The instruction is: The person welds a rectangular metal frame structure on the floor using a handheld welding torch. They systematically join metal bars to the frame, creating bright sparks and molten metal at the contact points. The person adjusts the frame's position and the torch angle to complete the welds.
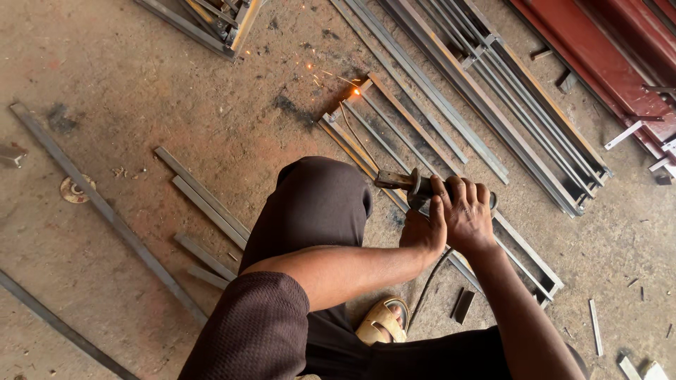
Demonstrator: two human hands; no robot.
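Note:
My left hand (422, 232) and my right hand (466, 211) are both closed around the handle of a welding electrode holder (398, 181). A thin rod (358, 137) runs from the holder up to a bright orange spark (355, 91) at the far corner of a steel tube frame (408, 116) lying flat on the floor. Small sparks scatter to the left of that corner. A dark cable (428, 281) drops from under my hands toward my sandalled foot (384, 320). My bent knee in dark trousers (317, 204) is just left of the hands.
More long steel tubes and a second frame (521, 134) lie to the right, beside a red metal beam (598, 56). Short cut bars (204, 200) and a long bar (105, 211) lie left. A worn disc (74, 188) sits on the dusty concrete.

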